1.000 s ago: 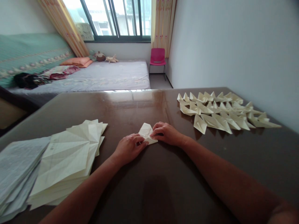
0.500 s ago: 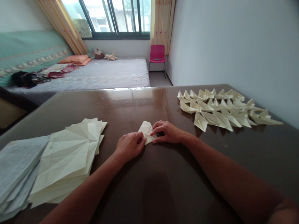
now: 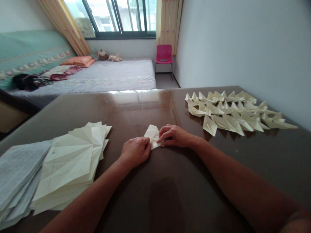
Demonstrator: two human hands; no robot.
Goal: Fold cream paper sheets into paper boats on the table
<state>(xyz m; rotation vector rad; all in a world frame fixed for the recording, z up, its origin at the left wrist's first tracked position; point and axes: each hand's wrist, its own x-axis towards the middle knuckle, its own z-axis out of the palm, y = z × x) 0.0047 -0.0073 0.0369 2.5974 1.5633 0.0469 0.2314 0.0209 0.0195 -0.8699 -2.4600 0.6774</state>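
**Both hands pressing a half-folded paper at the table's middle**

Since the earlier frames we are seeing very little shift: our left hand [image 3: 135, 150] has crept a touch closer to the right one, covering more of the small folded paper [image 3: 152, 133], and the whole scene is sitting slightly higher in the head view as the camera tips.

From the head camera, we are working at the centre of the dark brown table [image 3: 170, 194]. The folded paper is lying flat on the table, its pale upper flap pointing toward 12 o'clock, with its lower part tucked under our fingers. Our left hand is lying knuckles up at the paper's 7 o'clock edge, fingers curled and pressing down on it. Our right hand [image 3: 175, 136] is coming in from 3 o'clock, fingertips bent and pinching the paper's right edge against the table. Both hands are touching the same sheet and nearly meeting each other.

At 9 o'clock from the hands, well apart, we are seeing a stack of creased cream sheets [image 3: 70, 161], partly overlapping a stack of grey printed sheets [image 3: 17, 168] at the table's left edge. At 2 o'clock, a spread of finished folded paper shapes [image 3: 233, 113] is lying in overlapping rows near the wall.

Beyond the table's far edge, a bed [image 3: 114, 76] is stretching toward the window [image 3: 116, 16], with a pink chair [image 3: 164, 55] beside the curtain.
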